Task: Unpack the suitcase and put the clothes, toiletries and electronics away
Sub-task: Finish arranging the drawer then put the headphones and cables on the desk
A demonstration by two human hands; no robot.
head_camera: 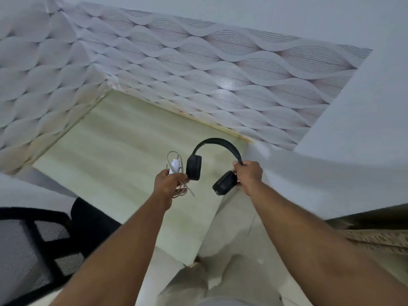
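Note:
My right hand [248, 175] grips black over-ear headphones [198, 164] at the band just above the right ear cup. The left ear cup hangs free near my left hand. My left hand [167, 184] holds a white charger plug with its coiled white cable [176, 166]; loops of cable stick out above and below the fist. Both hands are raised over a pale wooden desk top [123, 146]. The suitcase is out of view.
The desk sits in a corner walled by grey wave-patterned wallpaper [198, 62]. A black mesh office chair [44, 239] stands at the lower left. A white wall block [353, 151] juts out on the right, with a patterned surface [379, 239] below it.

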